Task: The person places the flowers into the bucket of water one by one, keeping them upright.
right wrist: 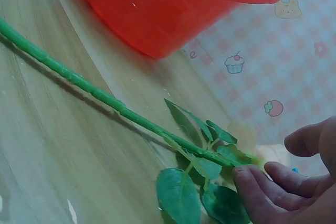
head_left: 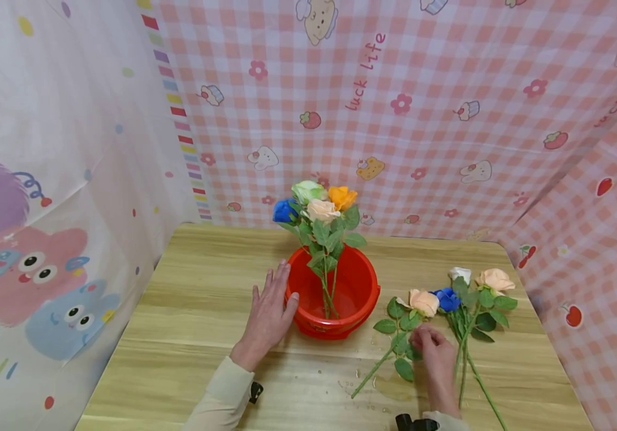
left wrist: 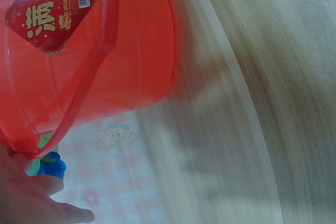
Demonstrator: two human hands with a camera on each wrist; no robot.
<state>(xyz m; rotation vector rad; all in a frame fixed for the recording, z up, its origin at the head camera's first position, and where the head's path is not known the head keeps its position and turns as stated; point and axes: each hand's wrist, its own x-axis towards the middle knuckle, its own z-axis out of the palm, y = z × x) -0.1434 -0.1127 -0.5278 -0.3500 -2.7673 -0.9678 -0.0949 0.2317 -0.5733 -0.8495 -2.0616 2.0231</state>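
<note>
While clear drops (head_left: 374, 382) wet the worktop (head_left: 206, 335), I judge the peach rose (head_left: 423, 303) lying there light, with a stiff, perhaps slippery stem (head_left: 375, 367); I'd pinch it just under the soft petals (right wrist: 274, 153). My right hand (head_left: 435, 353) is there, fingers loosely bent, thumb apart. Beyond, my left hand (head_left: 272, 305), fingers straight, rests against the red bucket (head_left: 341, 329) holding four roses (head_left: 323, 211).

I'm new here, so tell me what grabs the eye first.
The bright red bucket on the table leaps out first, with blue, green, orange and peach roses standing in it. Next come the peach, blue and white roses lying to its right in the head view.
</note>
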